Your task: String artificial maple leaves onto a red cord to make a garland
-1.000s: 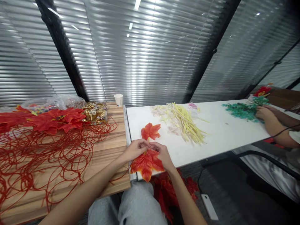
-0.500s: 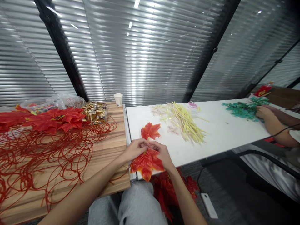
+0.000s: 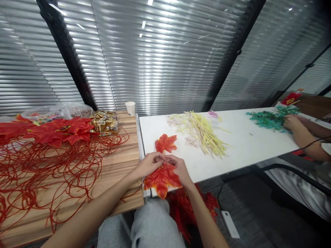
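Observation:
My left hand (image 3: 150,164) and my right hand (image 3: 179,167) meet fingertip to fingertip at the near edge of the white table. Both are pinched closed at the stem end of a red maple leaf (image 3: 163,181), which spreads out below them. What exactly lies between the fingertips is too small to tell. Just beyond the hands, an orange-red leaf (image 3: 166,143) lies flat on the white table (image 3: 240,144). A thin red cord (image 3: 131,196) runs from the leaf to the left over the wooden table (image 3: 129,162).
Tangled red cords (image 3: 74,165), red leaves (image 3: 54,132), gold packets (image 3: 104,123) and a paper cup (image 3: 130,108) are on the left. Yellow strips (image 3: 207,134) lie right of centre. At far right, a person's hand (image 3: 293,123) touches green foliage (image 3: 269,120). More red leaves (image 3: 183,213) hang below.
Both of my hands stay nearly in place, with only a slight shift of the fingers at the leaf stem. The view has moved very slightly.

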`<state>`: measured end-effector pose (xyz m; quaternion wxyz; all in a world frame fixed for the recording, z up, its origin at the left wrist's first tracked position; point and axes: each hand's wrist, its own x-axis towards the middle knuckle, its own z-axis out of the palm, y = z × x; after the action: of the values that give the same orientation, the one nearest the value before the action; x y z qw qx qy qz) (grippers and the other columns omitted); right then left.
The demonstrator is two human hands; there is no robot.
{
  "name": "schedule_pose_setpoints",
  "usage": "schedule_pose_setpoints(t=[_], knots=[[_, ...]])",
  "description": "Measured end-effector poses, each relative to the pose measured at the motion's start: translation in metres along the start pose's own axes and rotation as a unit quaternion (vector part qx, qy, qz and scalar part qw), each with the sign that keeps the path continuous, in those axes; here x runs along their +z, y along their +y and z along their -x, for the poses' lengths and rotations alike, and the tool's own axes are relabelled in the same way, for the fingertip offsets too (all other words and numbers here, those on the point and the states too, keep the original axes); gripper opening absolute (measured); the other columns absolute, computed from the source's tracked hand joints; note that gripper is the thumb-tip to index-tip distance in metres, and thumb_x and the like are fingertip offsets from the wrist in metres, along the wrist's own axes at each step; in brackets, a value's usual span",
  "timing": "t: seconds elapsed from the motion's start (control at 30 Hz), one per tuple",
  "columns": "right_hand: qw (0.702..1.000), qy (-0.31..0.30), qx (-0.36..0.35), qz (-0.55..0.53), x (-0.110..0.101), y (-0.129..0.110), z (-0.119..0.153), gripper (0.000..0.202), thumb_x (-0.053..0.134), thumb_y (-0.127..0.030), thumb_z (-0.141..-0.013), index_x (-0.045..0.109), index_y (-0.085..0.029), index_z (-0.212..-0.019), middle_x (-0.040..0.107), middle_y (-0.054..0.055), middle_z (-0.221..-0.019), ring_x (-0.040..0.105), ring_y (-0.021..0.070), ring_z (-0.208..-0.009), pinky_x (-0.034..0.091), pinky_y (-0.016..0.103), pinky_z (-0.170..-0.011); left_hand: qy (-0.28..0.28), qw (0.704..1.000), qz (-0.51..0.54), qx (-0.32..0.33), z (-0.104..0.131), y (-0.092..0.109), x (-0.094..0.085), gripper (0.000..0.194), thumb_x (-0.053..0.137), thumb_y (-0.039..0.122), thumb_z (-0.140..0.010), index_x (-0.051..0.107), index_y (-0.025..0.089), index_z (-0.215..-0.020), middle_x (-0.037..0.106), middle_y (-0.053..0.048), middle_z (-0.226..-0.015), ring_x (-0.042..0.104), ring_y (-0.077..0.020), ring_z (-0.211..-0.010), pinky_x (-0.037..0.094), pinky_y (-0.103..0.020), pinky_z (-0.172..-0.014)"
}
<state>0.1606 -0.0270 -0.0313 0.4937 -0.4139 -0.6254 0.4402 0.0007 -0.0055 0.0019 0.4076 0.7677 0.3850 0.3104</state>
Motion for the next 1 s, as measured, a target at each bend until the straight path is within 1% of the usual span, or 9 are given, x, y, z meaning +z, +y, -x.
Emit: schedule_pose_setpoints(t=[0.27, 0.47, 1.0], knots=[[1.0, 0.007, 0.006, -0.006, 0.0007, -0.0025, -0.0004, 0.027, 0.06, -0.014, -0.064, 0.063, -0.015, -0.091, 0.062, 0.001, -0.072, 0.055, 0.0145, -0.065, 0.044, 0.025, -0.062, -0.009, 1.0, -0.013, 0.004, 0.0015, 0.0005, -0.0004, 0.021, 0.043, 0.01, -0.072, 0.06, 0.014, -0.084, 0.061, -0.001, -0.075, 0.052, -0.0118, -0.065, 0.039, -0.021, -0.061], [1.0, 0.0, 0.002, -0.007, 0.0005, -0.0046, -0.0003, 0.028, 0.059, -0.012, -0.063, 0.064, -0.015, -0.091, 0.061, 0.0, -0.071, 0.055, 0.0141, -0.065, 0.043, 0.024, -0.061, -0.007, 1.0, -0.025, 0.014, 0.0011, 0.0045, -0.0006, 0.022, 0.041, 0.009, -0.072, 0.06, 0.014, -0.082, 0.061, -0.002, -0.078, 0.053, -0.0127, -0.07, 0.04, -0.021, -0.064], [1.0, -0.005, 0.005, -0.016, 0.0003, -0.0076, -0.0003, 0.029, 0.059, -0.01, -0.062, 0.065, -0.016, -0.089, 0.061, -0.001, -0.071, 0.054, 0.0132, -0.064, 0.042, 0.023, -0.06, -0.014, 0.998, -0.052, 0.026, 0.002, 0.0058, -0.0003, 0.02, 0.04, 0.01, -0.075, 0.058, 0.015, -0.083, 0.059, -0.002, -0.077, 0.052, -0.0126, -0.072, 0.041, -0.021, -0.065]])
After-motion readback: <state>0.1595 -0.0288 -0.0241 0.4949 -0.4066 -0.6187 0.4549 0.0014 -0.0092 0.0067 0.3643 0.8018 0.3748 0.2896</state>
